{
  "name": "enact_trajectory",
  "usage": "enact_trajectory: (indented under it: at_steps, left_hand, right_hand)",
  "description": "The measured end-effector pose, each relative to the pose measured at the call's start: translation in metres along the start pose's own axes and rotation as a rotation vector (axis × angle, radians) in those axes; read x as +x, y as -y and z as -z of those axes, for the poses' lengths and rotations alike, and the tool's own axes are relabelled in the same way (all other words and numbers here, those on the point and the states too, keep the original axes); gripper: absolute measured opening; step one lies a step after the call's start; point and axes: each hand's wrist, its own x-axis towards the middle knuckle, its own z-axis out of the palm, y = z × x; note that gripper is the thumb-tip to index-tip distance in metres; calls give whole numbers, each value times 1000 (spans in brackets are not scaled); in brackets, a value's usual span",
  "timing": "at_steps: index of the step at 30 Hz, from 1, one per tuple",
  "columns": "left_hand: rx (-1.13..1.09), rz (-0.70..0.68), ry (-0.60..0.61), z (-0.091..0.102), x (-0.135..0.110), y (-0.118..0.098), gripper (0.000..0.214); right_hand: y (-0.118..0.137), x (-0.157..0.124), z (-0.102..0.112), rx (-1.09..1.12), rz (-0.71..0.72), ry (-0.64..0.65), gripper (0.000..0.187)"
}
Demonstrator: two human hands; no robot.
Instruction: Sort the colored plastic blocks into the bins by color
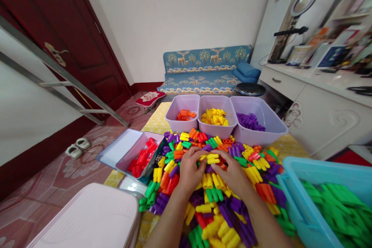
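Over the middle of a mixed pile, my left hand (192, 167) and my right hand (230, 169) come together with fingers curled. Between them are yellow plastic building blocks (212, 158), shaped like joined rounded tubes, and both hands grip them. Part of the yellow blocks is hidden behind my left fingers. Loose red, orange, yellow, green and purple blocks (213, 193) of the same kind lie around and under my hands.
Behind the pile stand lilac bins with orange (186, 115), yellow (215, 117) and purple blocks (250, 121). A bin of red blocks (143, 157) is at left, a turquoise bin (293, 186) of green blocks at right. A pale pink lid (87, 217) lies front left.
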Motion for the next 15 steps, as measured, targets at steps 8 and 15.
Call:
enact_trajectory:
  at_steps: [8, 15]
  left_hand:
    - [-193, 103, -82, -4, 0, 5, 31]
    - [-399, 119, -98, -5, -3, 6, 30]
  right_hand:
    - [-1, 0, 0, 47, -58, -46, 30]
    - [11, -1, 2, 99, -43, -133, 37]
